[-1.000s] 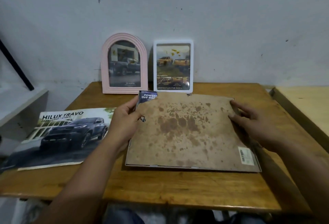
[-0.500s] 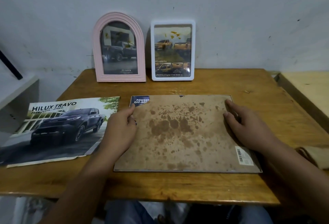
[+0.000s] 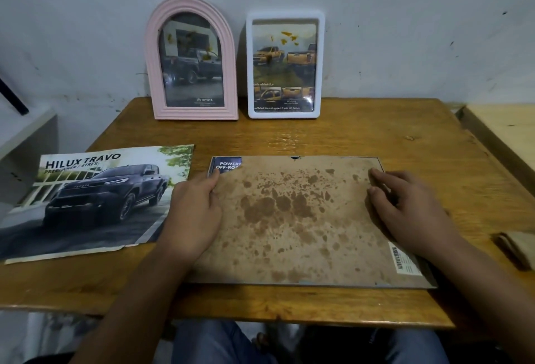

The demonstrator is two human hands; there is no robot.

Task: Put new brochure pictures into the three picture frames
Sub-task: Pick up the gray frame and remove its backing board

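A large picture frame (image 3: 295, 219) lies face down in the middle of the wooden table (image 3: 376, 132), its stained brown backing board upward. A blue brochure picture (image 3: 227, 164) shows at the board's torn far-left corner. My left hand (image 3: 194, 213) rests on the frame's left edge, thumb touching the blue corner. My right hand (image 3: 411, 207) lies flat on the board's right side, fingers straight. A pink arched frame (image 3: 152, 74) and a white frame (image 3: 320, 68) stand against the wall, each with a truck picture inside. A Hilux Travo brochure (image 3: 95, 195) lies left of the large frame.
A small brown folded object (image 3: 518, 247) lies at the table's right edge. A lighter wooden surface (image 3: 506, 126) adjoins the table on the right. A white shelf (image 3: 23, 132) with a dark rod stands at the left. The wall is right behind the standing frames.
The large frame, held tilted a second ago, now lies flat on the table. Both hands have stayed at its sides and settled onto the backing board.
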